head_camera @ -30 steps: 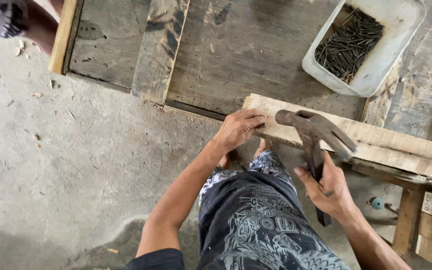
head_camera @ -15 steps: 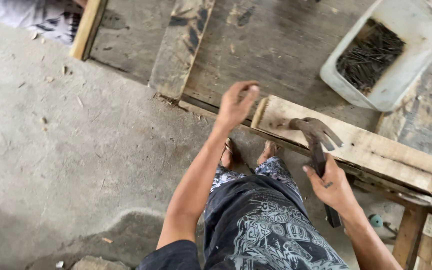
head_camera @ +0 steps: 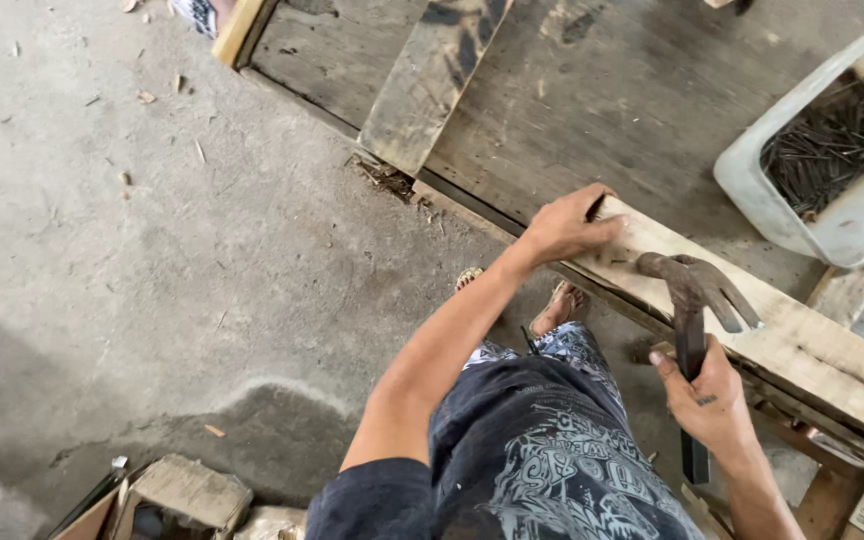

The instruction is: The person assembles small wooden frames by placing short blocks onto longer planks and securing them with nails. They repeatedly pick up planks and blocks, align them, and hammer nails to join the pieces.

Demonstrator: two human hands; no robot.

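Note:
My left hand [head_camera: 567,225] rests on the near end of a pale wooden plank [head_camera: 782,335] that runs diagonally to the lower right. Its fingers lie flat over the plank's end, and a small dark object, perhaps a nail, shows by the fingertips. My right hand [head_camera: 707,395] grips the dark handle of a rusty claw hammer [head_camera: 692,290], whose head hovers just over the plank. My patterned shorts and sandalled feet show below the plank.
A white plastic tub [head_camera: 832,215] full of dark nails sits at the upper right on a grey wooden panel [head_camera: 602,90]. A worn board [head_camera: 427,80] lies across that panel. Bare concrete floor [head_camera: 132,250] spreads to the left, with wood scraps at the bottom left.
My left hand went out past the plank's end and has come back onto it. The hammer stays gripped in my right hand over the plank. The view shifted left.

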